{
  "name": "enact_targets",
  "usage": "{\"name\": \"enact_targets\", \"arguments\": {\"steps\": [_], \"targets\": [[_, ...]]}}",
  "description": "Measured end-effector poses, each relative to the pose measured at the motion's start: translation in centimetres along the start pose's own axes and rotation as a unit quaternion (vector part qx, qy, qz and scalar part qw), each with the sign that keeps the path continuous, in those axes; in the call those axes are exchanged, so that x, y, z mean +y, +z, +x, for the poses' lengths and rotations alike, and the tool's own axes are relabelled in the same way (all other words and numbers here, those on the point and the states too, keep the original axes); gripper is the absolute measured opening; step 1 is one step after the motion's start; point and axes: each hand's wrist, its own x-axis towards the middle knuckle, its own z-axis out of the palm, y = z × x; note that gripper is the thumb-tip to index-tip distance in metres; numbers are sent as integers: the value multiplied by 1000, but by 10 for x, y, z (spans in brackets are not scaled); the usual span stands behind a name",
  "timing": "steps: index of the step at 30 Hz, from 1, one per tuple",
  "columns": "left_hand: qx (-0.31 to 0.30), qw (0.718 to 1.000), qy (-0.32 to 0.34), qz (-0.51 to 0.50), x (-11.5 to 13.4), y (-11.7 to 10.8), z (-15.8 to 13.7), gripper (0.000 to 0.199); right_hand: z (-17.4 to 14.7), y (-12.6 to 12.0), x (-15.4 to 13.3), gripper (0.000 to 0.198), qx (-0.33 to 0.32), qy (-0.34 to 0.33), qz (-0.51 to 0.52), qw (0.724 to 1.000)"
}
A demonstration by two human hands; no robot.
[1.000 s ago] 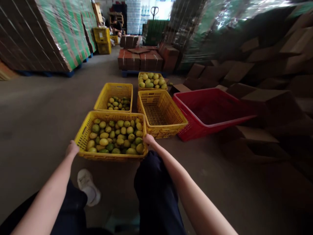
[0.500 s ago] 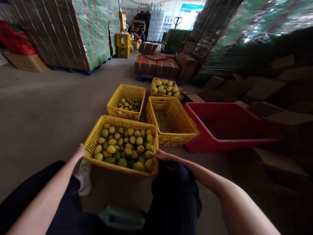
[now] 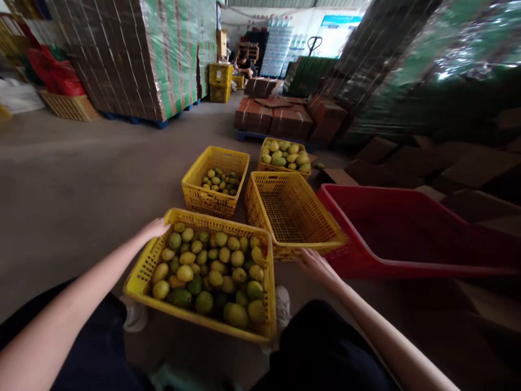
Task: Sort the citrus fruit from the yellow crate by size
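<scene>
A yellow plastic crate [image 3: 211, 327] full of green and yellow fruit [image 3: 215, 266] that look like lemons is just in front of my legs. My left hand [image 3: 157, 228] grips its rim near the far left corner. To the right of that crate, my right hand [image 3: 315, 265] reaches forward with fingers stretched out. Its fingertips are at the near rim of a second yellow crate [image 3: 299, 217] with nothing in it; whether they touch it I cannot tell.
Another yellow crate [image 3: 211, 202], partly filled with fruit, stands beyond the full one. Behind the empty crate is a further fruit crate [image 3: 266, 167]. A red tub [image 3: 366, 266] stands right, near cardboard [image 3: 374, 149]. Wrapped pallet stacks [image 3: 175, 65] and a person [image 3: 245, 66] are farther back.
The full crate has come nearer to me. My left hand has shifted forward along its rim to the far corner. My right hand has left its right side and moved to the empty crate.
</scene>
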Motion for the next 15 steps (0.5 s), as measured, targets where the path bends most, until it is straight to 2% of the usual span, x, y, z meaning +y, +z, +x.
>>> {"name": "enact_targets", "arguments": {"steps": [2,3,6,8,11,15], "targets": [[-8,998,60,29,42,1,32,39,23,3,13,34,87,9,-74,993],[-9,995,88,41,62,5,47,41,35,7,17,34,109,4,-105,989],[7,985,157,73,116,19,89,46,69,27,20,30,108,-43,-145,983],[22,979,182,88,141,29,115,50,86,41,20,30,110,-54,-145,982],[33,977,184,105,159,41,153,53,101,59,22,35,146,-37,-120,981],[41,976,175,125,159,55,186,51,105,67,29,40,167,-21,-103,980]]}}
